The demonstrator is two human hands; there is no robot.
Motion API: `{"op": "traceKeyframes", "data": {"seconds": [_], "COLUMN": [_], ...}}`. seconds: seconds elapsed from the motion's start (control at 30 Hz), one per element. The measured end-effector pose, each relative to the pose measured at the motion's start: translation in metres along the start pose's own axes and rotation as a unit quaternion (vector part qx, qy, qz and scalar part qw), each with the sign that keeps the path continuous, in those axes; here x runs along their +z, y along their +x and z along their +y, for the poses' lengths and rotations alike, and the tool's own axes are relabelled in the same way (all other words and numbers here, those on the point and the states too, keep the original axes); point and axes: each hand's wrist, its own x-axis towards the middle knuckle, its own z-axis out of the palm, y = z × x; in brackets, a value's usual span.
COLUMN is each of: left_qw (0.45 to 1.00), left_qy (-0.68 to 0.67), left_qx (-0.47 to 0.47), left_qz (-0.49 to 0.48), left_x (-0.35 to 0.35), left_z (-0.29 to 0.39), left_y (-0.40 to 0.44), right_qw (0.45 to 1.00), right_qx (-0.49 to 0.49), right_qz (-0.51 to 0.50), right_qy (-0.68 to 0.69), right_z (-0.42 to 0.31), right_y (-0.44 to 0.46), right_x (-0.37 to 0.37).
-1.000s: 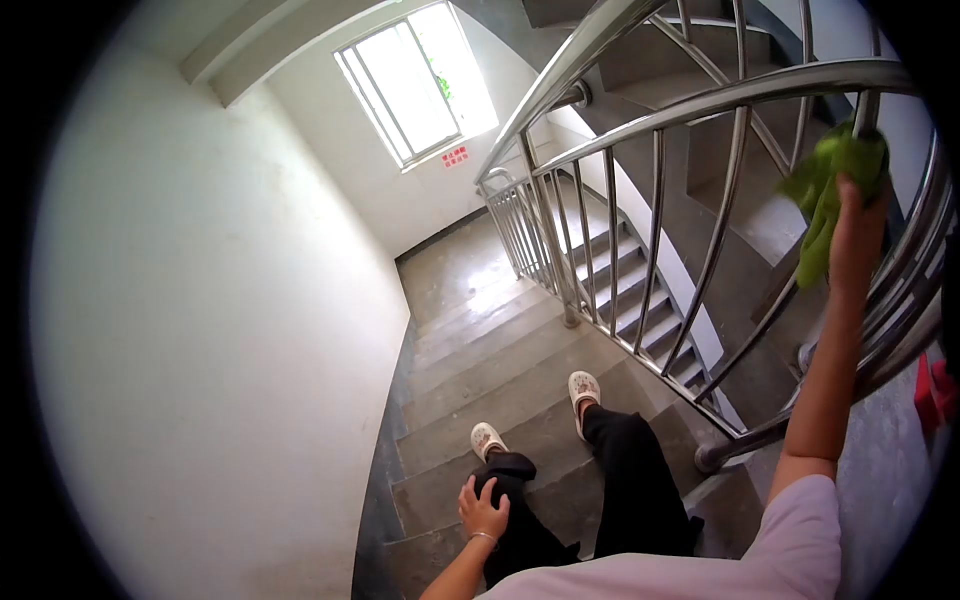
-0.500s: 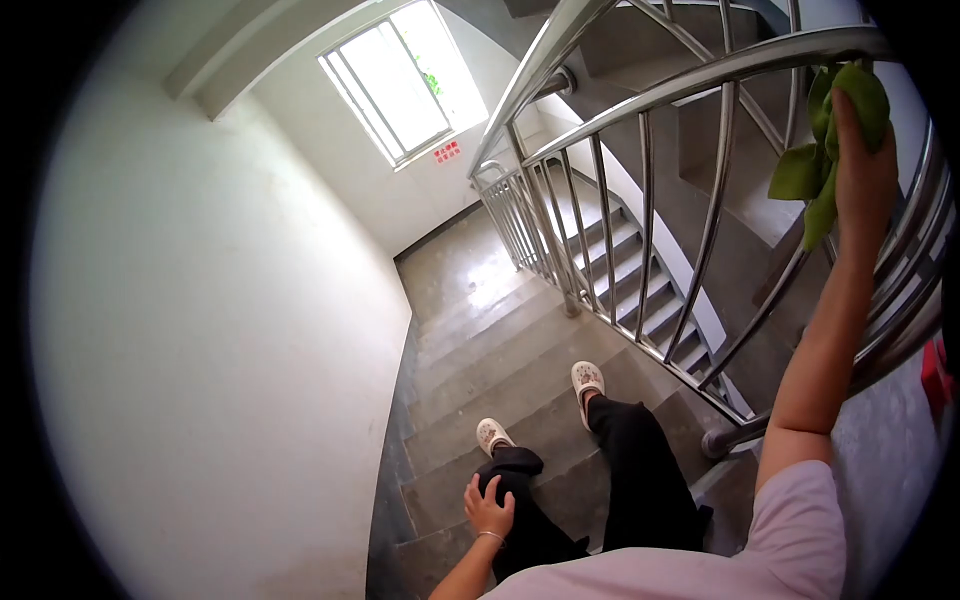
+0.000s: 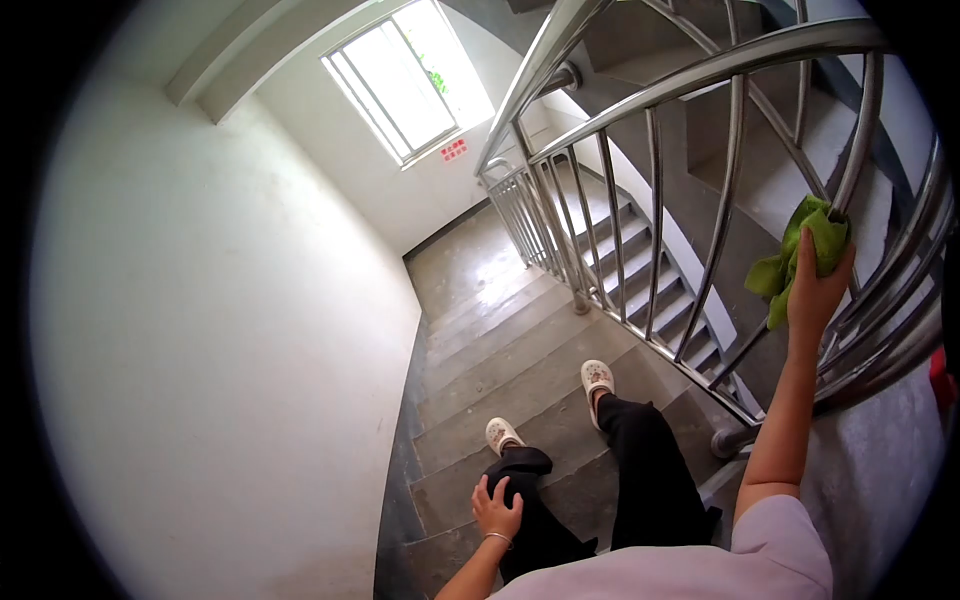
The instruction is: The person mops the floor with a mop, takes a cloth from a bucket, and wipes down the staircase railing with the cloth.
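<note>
A green cloth (image 3: 828,240) is bunched in my right hand (image 3: 815,290), whose fingers wrap it around an upright metal baluster (image 3: 868,130) of the stair railing. Loose folds of the cloth hang out to the left of the hand. The baluster behind the cloth is partly hidden. Lower down, my left hand (image 3: 497,510) rests on my left knee with its fingers spread, holding nothing. Both feet, in cream clogs (image 3: 598,376), stand on the grey stair steps (image 3: 500,405).
The polished handrail (image 3: 690,75) curves across the upper right, with several balusters below it. Steps lead down to a landing (image 3: 470,250) under a bright window (image 3: 400,80). A white wall (image 3: 220,330) stands at the left. Something red (image 3: 940,378) shows at the right edge.
My right hand has slid down the baluster with the green cloth, from just under the handrail to about its middle. My left hand has stayed on the knee.
</note>
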Motion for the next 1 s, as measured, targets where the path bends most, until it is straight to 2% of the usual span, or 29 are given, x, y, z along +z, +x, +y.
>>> {"op": "traceKeyframes", "data": {"seconds": [0.63,0.7,0.93,1.0], "left_qw": [1.0,1.0,1.0,1.0], "left_qy": [-0.001,-0.003,-0.002,-0.003], "left_qx": [-0.001,-0.001,-0.002,-0.003], "left_qz": [0.001,0.001,0.004,0.004], "left_x": [0.0,0.0,-0.001,0.0], "left_z": [0.003,0.002,0.003,0.003], "left_y": [0.001,0.001,0.001,0.001], "right_qw": [1.0,0.999,0.999,0.998], "right_qx": [0.015,0.041,0.016,0.057], "right_qz": [-0.004,-0.008,0.027,0.028], "right_qy": [-0.003,0.013,-0.013,-0.011], "right_z": [0.015,0.02,0.031,0.044], "right_y": [-0.021,-0.024,-0.036,-0.046], "right_x": [-0.001,-0.001,0.003,0.001]}}
